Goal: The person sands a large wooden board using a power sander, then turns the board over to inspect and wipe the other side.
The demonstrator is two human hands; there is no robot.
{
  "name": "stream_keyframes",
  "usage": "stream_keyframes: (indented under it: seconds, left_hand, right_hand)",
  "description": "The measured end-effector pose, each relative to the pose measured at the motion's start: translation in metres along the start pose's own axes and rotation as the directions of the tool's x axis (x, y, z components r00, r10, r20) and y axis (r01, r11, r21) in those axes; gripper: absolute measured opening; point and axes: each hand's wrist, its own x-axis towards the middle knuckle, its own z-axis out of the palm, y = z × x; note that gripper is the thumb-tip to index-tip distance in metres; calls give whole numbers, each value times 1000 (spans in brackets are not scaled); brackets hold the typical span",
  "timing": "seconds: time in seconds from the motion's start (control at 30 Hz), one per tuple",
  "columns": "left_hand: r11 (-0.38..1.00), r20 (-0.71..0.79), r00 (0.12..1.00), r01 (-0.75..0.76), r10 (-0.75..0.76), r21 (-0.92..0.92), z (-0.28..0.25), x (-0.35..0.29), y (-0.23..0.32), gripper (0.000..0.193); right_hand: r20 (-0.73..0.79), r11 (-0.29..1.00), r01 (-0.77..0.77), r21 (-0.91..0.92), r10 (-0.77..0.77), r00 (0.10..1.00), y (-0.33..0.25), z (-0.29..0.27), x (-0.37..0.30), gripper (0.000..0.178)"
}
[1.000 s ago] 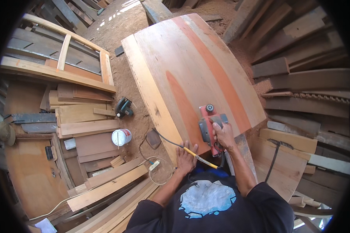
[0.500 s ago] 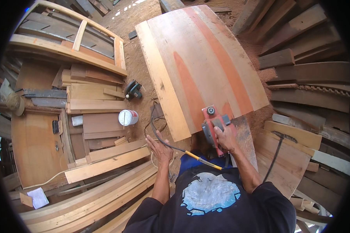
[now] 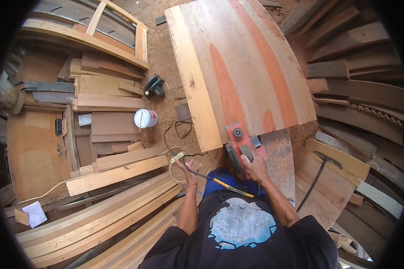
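A red handheld electric planer [image 3: 236, 140] is gripped at its handle by my right hand [image 3: 254, 168]. It sits at the near edge of a large wooden panel [image 3: 238, 67], whose pale and reddish boards run lengthwise. My left hand [image 3: 191, 174] is closed, its fingers at a small cream extension socket [image 3: 177, 157], which it appears to hold. A black cord with a yellow wrapped section [image 3: 226, 184] runs past this hand toward my body. How the fingers grip the socket is partly hidden.
Left of the panel, a white bucket [image 3: 146, 118] and a dark green circular saw [image 3: 154, 86] stand on the dusty ground. Stacked planks [image 3: 112, 215] and a wooden frame [image 3: 87, 41] lie at left. Dark timber [image 3: 368, 89] and a metal bar [image 3: 316, 177] lie at right.
The planer has been drawn slightly nearer and left. My left hand has turned and its fingers have curled, with the socket now visible. The view has shifted, so the panel sits higher.
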Motion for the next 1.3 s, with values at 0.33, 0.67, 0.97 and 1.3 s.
stream_keyframes:
  seconds: [0.33,0.67,0.97,1.3]
  left_hand:
    - [949,-32,985,154,-170,-276,8,29,-4,89]
    - [904,-34,972,205,-234,-374,-1,47,-15,83]
    - [945,-131,979,108,-155,-310,2,61,27,88]
    - [959,-207,975,16,-78,-284,4,75,50,88]
  right_hand:
    - [-42,995,68,-73,-72,997,-9,6,52,62]
    - [-50,994,55,-95,-60,997,-24,11,92,61]
    - [-45,991,113,-70,-116,992,-25,15,129,64]
    - [-69,990,135,-29,-137,988,-41,18,156,62]
